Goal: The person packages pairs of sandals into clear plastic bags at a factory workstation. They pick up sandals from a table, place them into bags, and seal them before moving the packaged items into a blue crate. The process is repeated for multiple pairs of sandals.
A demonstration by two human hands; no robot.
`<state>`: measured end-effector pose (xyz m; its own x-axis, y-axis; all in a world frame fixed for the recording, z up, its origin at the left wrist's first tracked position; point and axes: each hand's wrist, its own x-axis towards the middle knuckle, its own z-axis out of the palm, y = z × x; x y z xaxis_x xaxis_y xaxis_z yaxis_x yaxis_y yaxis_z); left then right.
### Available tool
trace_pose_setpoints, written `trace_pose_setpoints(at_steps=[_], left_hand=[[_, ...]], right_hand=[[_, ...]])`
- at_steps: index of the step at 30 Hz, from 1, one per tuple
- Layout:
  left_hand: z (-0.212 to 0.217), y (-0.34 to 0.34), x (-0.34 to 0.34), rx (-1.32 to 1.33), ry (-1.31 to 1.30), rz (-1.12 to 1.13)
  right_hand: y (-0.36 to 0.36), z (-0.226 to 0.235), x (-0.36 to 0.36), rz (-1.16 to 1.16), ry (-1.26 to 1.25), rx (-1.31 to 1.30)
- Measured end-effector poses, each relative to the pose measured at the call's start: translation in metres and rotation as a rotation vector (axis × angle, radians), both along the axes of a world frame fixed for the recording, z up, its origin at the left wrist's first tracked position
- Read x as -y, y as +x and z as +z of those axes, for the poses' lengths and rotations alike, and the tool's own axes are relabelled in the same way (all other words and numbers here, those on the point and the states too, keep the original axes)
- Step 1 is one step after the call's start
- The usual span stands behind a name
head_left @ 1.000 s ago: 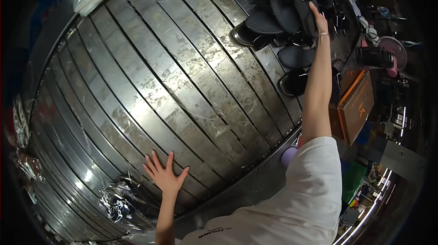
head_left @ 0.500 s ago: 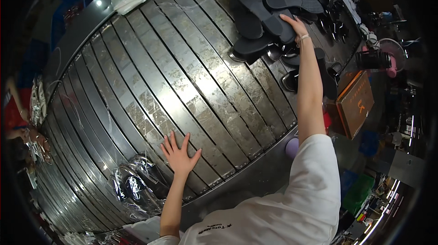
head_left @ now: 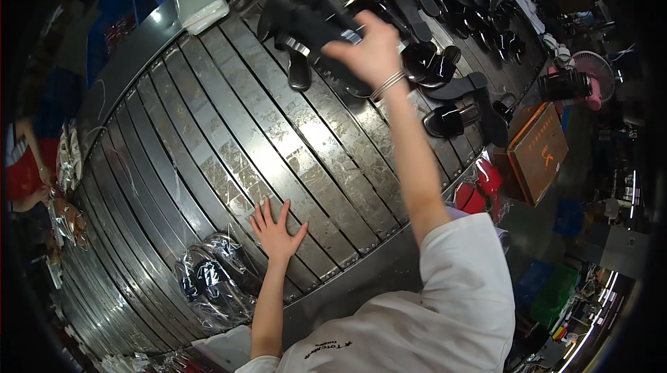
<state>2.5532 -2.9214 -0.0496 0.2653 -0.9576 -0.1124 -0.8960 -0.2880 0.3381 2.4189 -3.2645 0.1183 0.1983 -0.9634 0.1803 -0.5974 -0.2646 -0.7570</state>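
Note:
My left hand (head_left: pixel 279 234) lies flat on the slatted metal conveyor (head_left: pixel 229 158), fingers spread and holding nothing. A clear plastic bag with dark sandals (head_left: pixel 212 276) lies beside it, to the left. My right hand (head_left: pixel 372 50) reaches to the far side, thumb and fingers apart, at a blurred heap of black sandals (head_left: pixel 295 26). Whether its hidden fingertips touch one of them is unclear. One black sandal (head_left: pixel 299 71) sticks out toward me below the heap. More black sandals (head_left: pixel 445 119) lie right of my right wrist.
Rows of black sandals (head_left: pixel 479 26) cover the far right of the conveyor. A stack of clear plastic bags (head_left: pixel 199 1) sits at the far left edge. A brown box (head_left: pixel 538 154) and a pink fan (head_left: pixel 590 81) stand at right. Another person's arm (head_left: pixel 33 147) shows at far left.
My right hand has moved left along the conveyor from the stacked sandals. Black sandals have shifted left and away, blurred by motion. My left hand stays in place.

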Motion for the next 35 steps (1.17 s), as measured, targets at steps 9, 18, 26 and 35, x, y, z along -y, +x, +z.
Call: trace_pose_setpoints(at_steps=[9,18,26,35], left_hand=[[-0.007,0.002,-0.002,0.015,-0.004,0.019],[-0.014,0.004,0.002,-0.023,0.022,0.004],[-0.017,0.006,-0.001,-0.028,0.033,0.036],[-0.009,0.008,-0.004,-0.042,-0.015,0.033]], right_hand=[[-0.002,-0.024,0.023,-0.041,-0.027,0.12],[-0.152,-0.177,0.215,-0.462,0.249,-0.807],[-0.119,-0.163,0.203,-0.251,0.032,-1.004],[-0.031,-0.169,0.071,-0.026,-0.071,-0.311]])
